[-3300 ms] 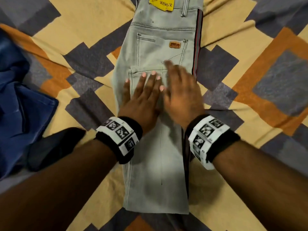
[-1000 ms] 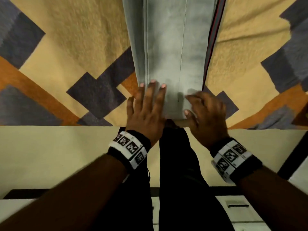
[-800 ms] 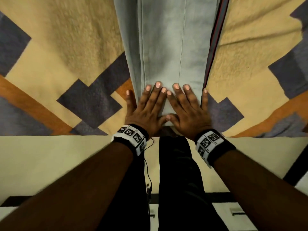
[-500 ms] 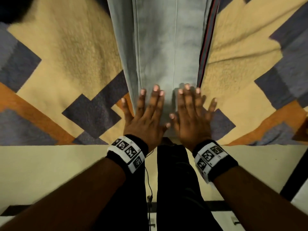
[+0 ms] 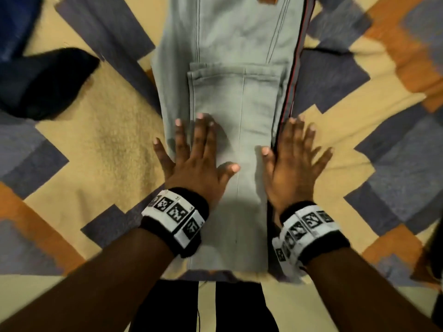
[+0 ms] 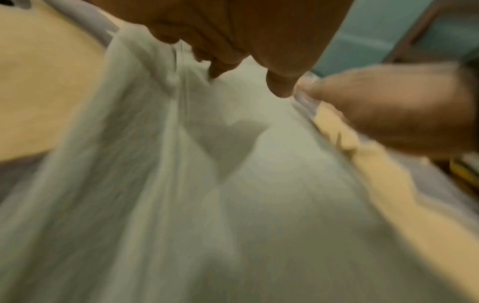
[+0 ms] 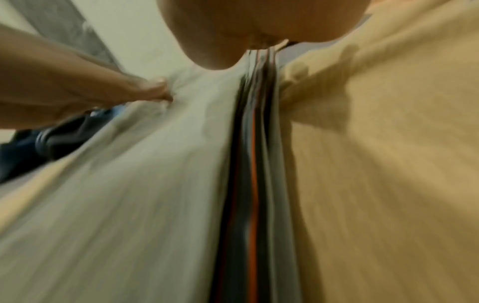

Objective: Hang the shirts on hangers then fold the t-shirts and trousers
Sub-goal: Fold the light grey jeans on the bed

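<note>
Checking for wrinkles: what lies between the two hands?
In the head view, only smooth folded grey trousers lie between left hand and right hand.

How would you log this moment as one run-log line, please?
step: fold trousers | left hand: flat on grey trousers | right hand: flat at their striped edge

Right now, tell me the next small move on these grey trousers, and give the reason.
Probably slide both palms forward to flatten the folded layer. The leg hems already lie folded up onto the grey trousers, short of the pocket patch. The left hand presses flat on that layer and the right hand lies flat along the striped edge, so smoothing comes before another fold.
</note>
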`<state>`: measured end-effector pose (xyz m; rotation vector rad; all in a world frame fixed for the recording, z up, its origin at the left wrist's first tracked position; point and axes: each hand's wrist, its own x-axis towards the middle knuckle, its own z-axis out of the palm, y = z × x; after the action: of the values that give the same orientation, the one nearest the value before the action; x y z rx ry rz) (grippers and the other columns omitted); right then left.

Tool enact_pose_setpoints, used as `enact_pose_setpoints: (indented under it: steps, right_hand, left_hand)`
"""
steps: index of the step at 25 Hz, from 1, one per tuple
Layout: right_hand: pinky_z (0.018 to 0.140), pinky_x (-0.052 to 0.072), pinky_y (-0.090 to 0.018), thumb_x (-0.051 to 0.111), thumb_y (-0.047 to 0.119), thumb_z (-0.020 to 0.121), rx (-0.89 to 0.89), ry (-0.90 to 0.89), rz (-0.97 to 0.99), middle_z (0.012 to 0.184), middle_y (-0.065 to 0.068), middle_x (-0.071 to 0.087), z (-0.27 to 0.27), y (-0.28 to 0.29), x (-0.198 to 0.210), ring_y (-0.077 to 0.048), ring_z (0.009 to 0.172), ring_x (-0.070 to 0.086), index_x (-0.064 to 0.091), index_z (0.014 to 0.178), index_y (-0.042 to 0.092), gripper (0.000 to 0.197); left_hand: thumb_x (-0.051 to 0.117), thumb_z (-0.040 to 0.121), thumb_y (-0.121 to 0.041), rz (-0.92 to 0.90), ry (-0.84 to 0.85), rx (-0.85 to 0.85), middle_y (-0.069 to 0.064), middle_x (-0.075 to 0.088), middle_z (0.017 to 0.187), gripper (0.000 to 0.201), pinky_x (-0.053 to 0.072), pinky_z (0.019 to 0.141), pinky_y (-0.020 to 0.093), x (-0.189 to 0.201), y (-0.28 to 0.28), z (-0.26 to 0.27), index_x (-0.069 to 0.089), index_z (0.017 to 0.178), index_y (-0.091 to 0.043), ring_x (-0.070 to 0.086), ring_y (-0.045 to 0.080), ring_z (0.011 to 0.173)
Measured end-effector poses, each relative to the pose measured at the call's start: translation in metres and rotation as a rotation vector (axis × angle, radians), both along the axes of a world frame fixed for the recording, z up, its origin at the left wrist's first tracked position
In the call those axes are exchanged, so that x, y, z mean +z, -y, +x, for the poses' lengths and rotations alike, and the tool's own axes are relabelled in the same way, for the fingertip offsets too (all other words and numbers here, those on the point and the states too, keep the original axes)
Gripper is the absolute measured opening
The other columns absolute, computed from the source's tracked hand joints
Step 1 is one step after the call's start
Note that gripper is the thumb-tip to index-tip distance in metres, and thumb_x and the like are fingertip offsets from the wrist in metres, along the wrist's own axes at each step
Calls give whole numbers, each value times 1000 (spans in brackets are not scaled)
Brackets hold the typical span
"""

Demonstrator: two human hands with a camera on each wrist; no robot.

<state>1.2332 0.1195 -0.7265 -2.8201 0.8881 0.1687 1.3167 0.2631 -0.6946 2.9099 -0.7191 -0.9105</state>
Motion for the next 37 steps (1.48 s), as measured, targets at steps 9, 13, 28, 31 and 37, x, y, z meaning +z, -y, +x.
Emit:
enact_pose_setpoints:
  steps: [9, 13, 28, 31, 37]
  right_hand:
    - [112, -2, -61, 28, 59, 95, 54, -145, 77, 162, -7, 5, 18, 37, 30, -31, 148, 4, 12, 154, 16, 74]
    - [106, 27, -52, 48, 48, 88, 602, -82, 249, 146, -12, 43, -87, -32, 56, -32, 134, 40, 47, 140, 14, 62]
    - [66, 40, -34, 39, 20, 97, 808, -18, 457, 73, -9, 66, -149, -45, 110, -29, 66, 63, 71, 81, 11, 37]
    - [70, 45, -30, 58, 15, 90, 744, -321, 899, 85, -7, 69, -136, -17, 164, -26, 80, 65, 71, 94, 9, 14]
    - [68, 40, -17, 57, 31, 92, 172, -410, 1534, 78, 0, 57, -140, 8, 171, -4, 73, 53, 62, 89, 5, 27]
  left_hand:
    - [34, 88, -65, -8, 90, -47, -4, -25, 155, 85, -16, 106, 60, 20, -24, 41, -11, 150, -28, -20, 26, 144]
    - [57, 77, -52, -183, -60, -465, 13, 52, 135, 61, 32, 94, 49, 28, -81, -82, 51, 128, -20, 42, 31, 124]
    - [34, 77, -52, 31, -412, -372, 5, 65, 94, 49, 37, 83, 38, 102, -108, -103, 65, 91, -17, 63, 30, 85]
    - [58, 78, -48, 64, -690, -278, 1, 62, 114, 40, 35, 95, 31, 151, -103, -99, 64, 109, -23, 58, 24, 104]
    - [67, 61, -46, -543, -1065, 470, -7, 62, 89, 34, 43, 73, 18, 153, -113, -91, 66, 85, -22, 57, -1, 77]
